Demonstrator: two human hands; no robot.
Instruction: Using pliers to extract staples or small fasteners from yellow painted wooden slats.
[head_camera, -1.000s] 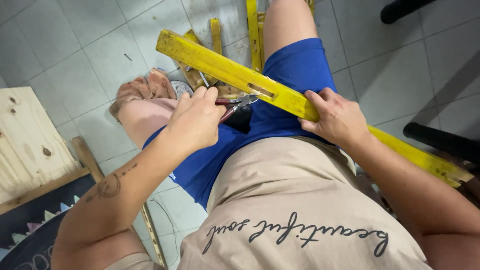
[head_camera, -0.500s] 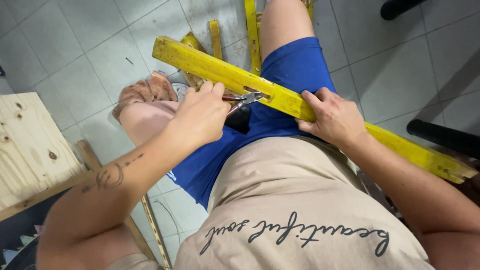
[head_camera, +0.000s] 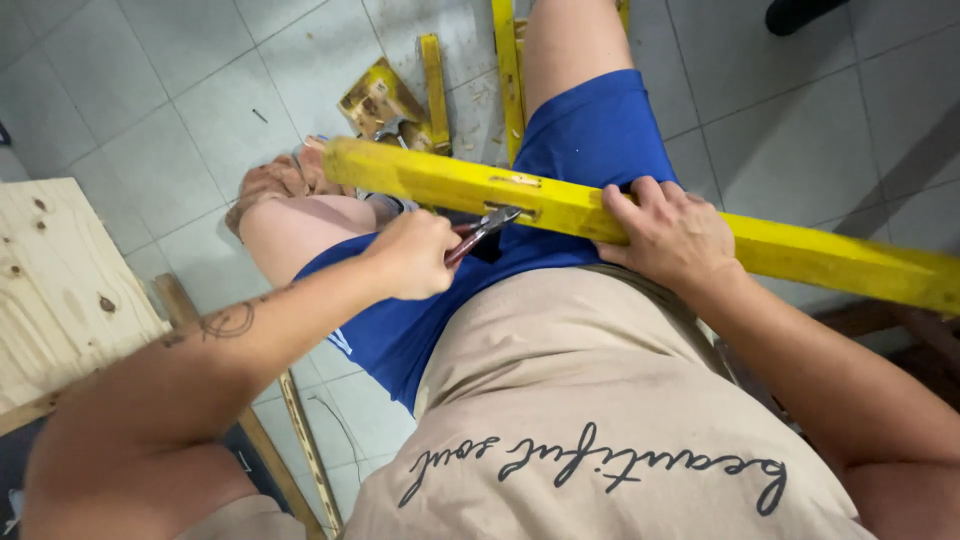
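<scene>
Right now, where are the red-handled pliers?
Head view, centre: red-handled metal pliers in the left hand, their tip against the long yellow wooden bar lying across the lap.

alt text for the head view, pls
Seated person's left hand works red-handled pliers against a yellow wooden bar lying across blue-shorted thighs, while the right hand presses the bar down. Yellow wood pieces lie on the tiled floor beyond.

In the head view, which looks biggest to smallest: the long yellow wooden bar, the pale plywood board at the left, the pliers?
1. Yellow wooden bar: spans most of the picture.
2. Plywood board: wide, but cut off by the edge, so its full size is unsure.
3. Pliers: smallest, mostly hidden in the left hand.
</scene>
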